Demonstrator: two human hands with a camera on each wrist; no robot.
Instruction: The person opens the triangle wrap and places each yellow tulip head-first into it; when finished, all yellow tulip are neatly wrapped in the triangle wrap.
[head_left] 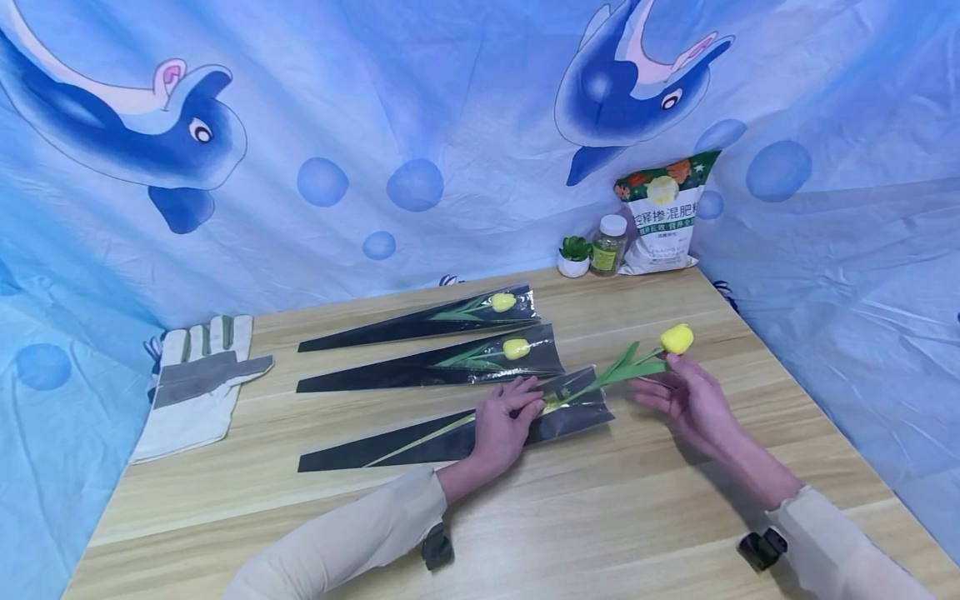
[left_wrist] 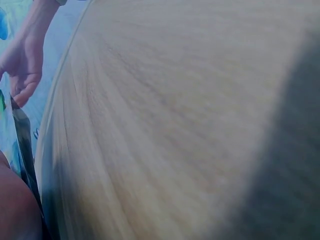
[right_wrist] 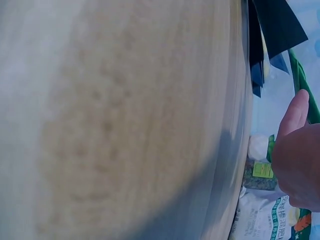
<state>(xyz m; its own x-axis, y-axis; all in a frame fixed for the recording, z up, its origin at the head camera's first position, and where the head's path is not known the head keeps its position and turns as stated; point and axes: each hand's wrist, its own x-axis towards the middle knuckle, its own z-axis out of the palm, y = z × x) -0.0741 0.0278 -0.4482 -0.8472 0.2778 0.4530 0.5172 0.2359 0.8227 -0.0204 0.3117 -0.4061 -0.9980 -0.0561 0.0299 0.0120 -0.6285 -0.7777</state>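
Note:
My right hand pinches a yellow tulip just below its bloom, over the right of the table. The tulip's green leaves lie outside a black, clear-fronted flower sleeve, while its long stem runs down inside. At the sleeve's wide mouth, my left hand grips the sleeve, its bent fingers partly hiding the stem. In the right wrist view, the thumb of the right hand lies along a green leaf. Only a blurred part of the left hand shows in the left wrist view, beside the sleeve's edge.
Two more black sleeves, the middle one and the far one, each hold a yellow tulip. White-and-grey gloves lie at left. A potted succulent, a lidded jar and a fertilizer bag stand at the back right.

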